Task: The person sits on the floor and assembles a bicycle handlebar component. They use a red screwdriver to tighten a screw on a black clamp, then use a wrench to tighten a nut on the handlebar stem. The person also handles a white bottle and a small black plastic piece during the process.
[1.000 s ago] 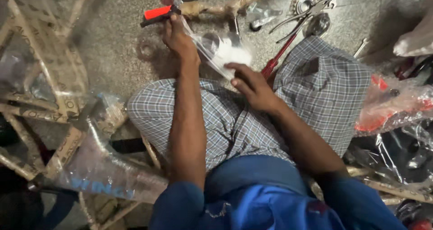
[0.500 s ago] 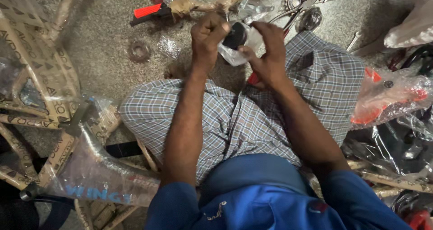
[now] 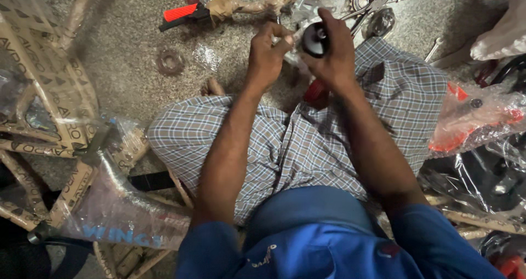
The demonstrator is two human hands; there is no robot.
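Black round part (image 3: pixel 315 39) sat clamped in your right hand (image 3: pixel 334 60) while your left hand (image 3: pixel 267 54) pinched its clear plastic wrap (image 3: pixel 296 35), steadying it above your lap.

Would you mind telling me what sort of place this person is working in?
Probably a bicycle assembly or repair spot on a stone floor: a paper-wrapped bicycle frame lies at the left, a toothed sprocket sits on the floor, and pliers lie beyond the hands.

Toothed ring (image 3: pixel 169 61) on floor (image 3: pixel 126 82), left of left hand (image 3: pixel 267 57).
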